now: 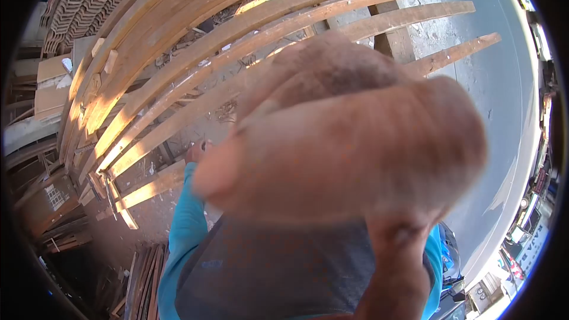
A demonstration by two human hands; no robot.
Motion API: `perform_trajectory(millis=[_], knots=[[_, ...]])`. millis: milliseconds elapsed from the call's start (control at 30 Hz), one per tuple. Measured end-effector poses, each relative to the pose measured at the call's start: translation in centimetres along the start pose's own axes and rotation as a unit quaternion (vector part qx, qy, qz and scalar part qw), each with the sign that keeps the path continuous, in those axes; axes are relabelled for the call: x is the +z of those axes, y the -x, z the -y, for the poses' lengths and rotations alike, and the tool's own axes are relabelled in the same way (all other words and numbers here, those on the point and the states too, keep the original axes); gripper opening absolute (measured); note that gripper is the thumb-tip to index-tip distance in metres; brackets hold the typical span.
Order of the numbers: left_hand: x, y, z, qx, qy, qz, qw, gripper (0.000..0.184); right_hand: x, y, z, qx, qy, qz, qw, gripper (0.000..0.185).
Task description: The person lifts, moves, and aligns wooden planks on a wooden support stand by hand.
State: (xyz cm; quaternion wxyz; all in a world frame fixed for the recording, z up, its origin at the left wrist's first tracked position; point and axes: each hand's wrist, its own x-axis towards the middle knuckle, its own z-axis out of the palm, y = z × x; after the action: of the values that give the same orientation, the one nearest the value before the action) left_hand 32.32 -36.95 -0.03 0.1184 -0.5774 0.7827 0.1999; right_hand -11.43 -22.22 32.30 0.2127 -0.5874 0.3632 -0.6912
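Observation:
My right hand (349, 142) fills the middle of the view, very close to the camera and smeared by motion. Its fingers look bent, but whether they hold anything cannot be made out. The bare right forearm (400, 278) rises from the bottom. Lower left of centre, my left hand (195, 151) reaches out from a blue sleeve (188, 201), beside the long wooden strips (178, 104). Its small fingers look closed around something dark that is too small to name. A dark garment (272, 266) covers the torso.
Long wooden boards (154, 12) lie across the upper left. Stacked wavy tiles (89, 6) stand behind them. At the right runs a grey surface (498, 112), with a motorcycle part (450, 261) low beside it. Dark timber pieces (144, 278) lean at the lower left.

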Motion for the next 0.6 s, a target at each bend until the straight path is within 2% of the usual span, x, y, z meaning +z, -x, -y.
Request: perform_trajectory(millis=[33, 100, 133, 167, 200, 267, 300, 333, 367, 400, 433, 467, 533, 600], knots=[[-0.6, -0.1, -1.0, 0.009, -0.022, -0.017, 1.0, 0.046, -1.1, -0.5, -0.3, -0.019, 0.007, 0.024, 0.999, 0.069], [-1.5, 1.4, -2.0, 0.014, -0.037, -0.033, 0.999, 0.045, -4.1, 0.8, -1.8, 0.04, 0.17, 0.0, 0.985, 0.064], [-1.6, 1.3, -2.3, 0.022, -0.03, -0.036, 0.999, 0.043, -5.4, 2.3, -3.6, 0.158, 0.234, -0.102, 0.954, 0.051], [-1.7, 1.3, -2.1, 0.02, -0.005, -0.013, 1.0, 0.04, -7.9, 4.4, -6.8, 0.217, 0.323, -0.128, 0.912, 0.049], [-1.6, 0.7, -1.9, 0.039, 0.014, -0.005, 0.999, 0.039, -10.4, 6.8, -9.4, 0.302, 0.422, -0.134, 0.844, 0.054], [-2.1, 0.4, -2.6, 0.087, 0.052, 0.009, 0.995, 0.037, -14.7, 12.9, -14.9, 0.335, 0.599, -0.083, 0.722, 0.066], [-2.6, 0.5, -3.0, 0.107, 0.064, 0.027, 0.992, 0.036, -16.6, 15.7, -16.7, 0.351, 0.623, -0.056, 0.696, 0.07], [-0.4, -0.4, -0.4, 0.119, 0.064, -0.012, 0.991, 0.04, -17.1, 17.6, -17.9, 0.373, 0.629, -0.019, 0.682, 0.074], [1.2, -1.9, 0.9, 0.115, 0.026, -0.017, 0.993, 0.04, -16.9, 18.2, -17.3, 0.382, 0.62, -0.024, 0.685, 0.074], [2.3, -1.9, 3.8, 0.095, -0.02, -0.022, 0.995, 0.041, -16.8, 19.1, -16.9, 0.449, 0.605, 0.035, 0.657, 0.075], [2.2, -1.3, 4.5, 0.085, -0.007, -0.002, 0.996, 0.042, -16.7, 19.9, -17.1, 0.509, 0.582, 0.101, 0.626, 0.076], [1.5, -1.2, 3.4, 0.073, 0.003, 0.02, 0.997, 0.043, -16.3, 20.9, -17.8, 0.425, 0.607, 0.033, 0.671, 0.077], [1.6, -1.1, 3.5, 0.098, 0.001, 0.003, 0.995, 0.042, -16.6, 20.7, -18.3, 0.411, 0.593, 0.003, 0.692, 0.078], [-1.4, -0.2, -0.8, 0.045, -0.027, 0.068, 0.996, 0.041, -16.6, 20.6, -18.4, 0.425, 0.577, 0.004, 0.697, 0.081]])
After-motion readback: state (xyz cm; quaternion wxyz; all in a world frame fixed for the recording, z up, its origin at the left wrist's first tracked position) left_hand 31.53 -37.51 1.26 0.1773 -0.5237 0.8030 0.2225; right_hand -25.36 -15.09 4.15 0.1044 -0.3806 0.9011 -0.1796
